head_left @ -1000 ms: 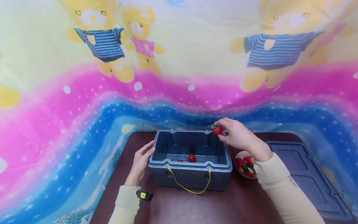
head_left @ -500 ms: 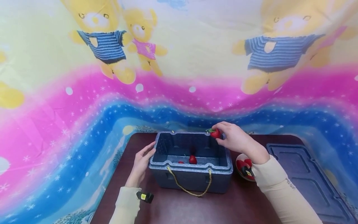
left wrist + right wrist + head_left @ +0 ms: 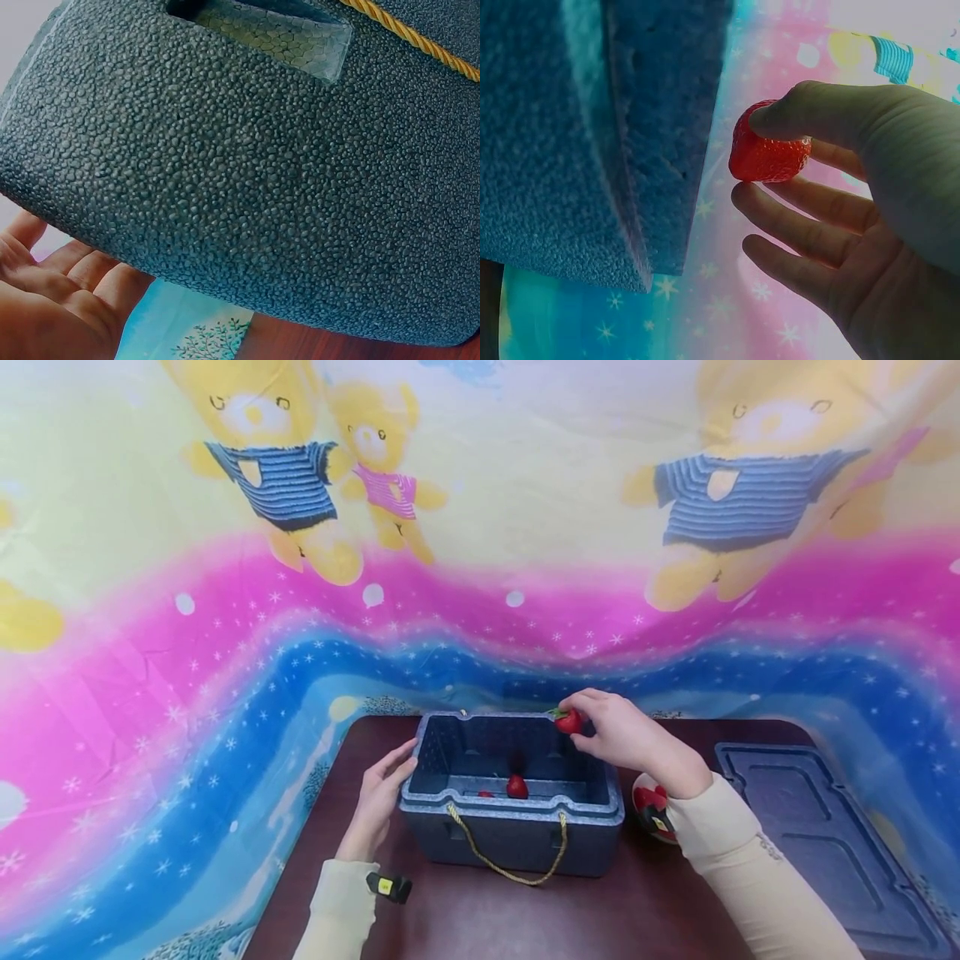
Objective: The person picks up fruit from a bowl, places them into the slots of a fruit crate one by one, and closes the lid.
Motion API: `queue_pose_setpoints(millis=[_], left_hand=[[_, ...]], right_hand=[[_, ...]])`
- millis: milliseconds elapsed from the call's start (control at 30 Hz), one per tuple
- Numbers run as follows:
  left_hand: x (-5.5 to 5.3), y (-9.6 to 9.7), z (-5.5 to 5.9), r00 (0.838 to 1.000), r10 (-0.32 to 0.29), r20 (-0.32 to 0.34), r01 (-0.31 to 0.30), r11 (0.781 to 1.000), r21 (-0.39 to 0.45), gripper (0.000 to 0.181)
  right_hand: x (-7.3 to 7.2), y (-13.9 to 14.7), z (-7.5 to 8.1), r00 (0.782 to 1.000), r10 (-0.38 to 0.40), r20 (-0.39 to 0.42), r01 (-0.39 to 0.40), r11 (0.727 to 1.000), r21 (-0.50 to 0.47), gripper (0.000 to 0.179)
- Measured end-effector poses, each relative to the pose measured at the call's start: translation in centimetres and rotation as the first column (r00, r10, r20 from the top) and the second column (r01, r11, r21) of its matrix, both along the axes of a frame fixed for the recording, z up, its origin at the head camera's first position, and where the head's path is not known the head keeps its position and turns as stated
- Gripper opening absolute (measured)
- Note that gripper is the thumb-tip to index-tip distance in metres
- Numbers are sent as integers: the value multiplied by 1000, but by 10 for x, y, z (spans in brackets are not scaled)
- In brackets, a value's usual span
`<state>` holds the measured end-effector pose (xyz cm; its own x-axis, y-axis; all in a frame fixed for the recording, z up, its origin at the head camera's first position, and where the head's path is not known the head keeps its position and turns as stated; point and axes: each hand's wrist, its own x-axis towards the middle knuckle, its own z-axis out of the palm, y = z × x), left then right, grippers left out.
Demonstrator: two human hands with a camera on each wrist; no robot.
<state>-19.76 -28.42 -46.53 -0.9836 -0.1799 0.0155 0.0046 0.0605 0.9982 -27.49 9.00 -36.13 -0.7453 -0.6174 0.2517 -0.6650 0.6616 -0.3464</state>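
Observation:
A red strawberry with green leaves is pinched between the thumb and fingers of my right hand, above the right back part of a dark grey box. In the right wrist view the strawberry shows beside the box's wall. My left hand rests with extended fingers against the box's left side; in the left wrist view its fingers lie along the textured wall. Inside the box a strawberry lies on the floor, with another red piece partly hidden by the front rim.
A white bowl of strawberries stands right of the box, partly covered by the right sleeve. A dark grey lid lies at the table's right. A gold rope handle hangs on the box front. A printed cloth hangs behind the table.
My right hand has carried the strawberry left and slightly down, further over the box. The left hand keeps its place at the box's side.

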Motion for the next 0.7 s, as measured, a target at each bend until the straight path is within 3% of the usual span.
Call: queue_pose_setpoints(millis=[700], left_hand=[[-2, -2, -1, 1000, -10, -4, 10, 1000, -5, 47]], right_hand=[[-1, -16, 0, 999, 41, -30, -41, 999, 22, 52]])
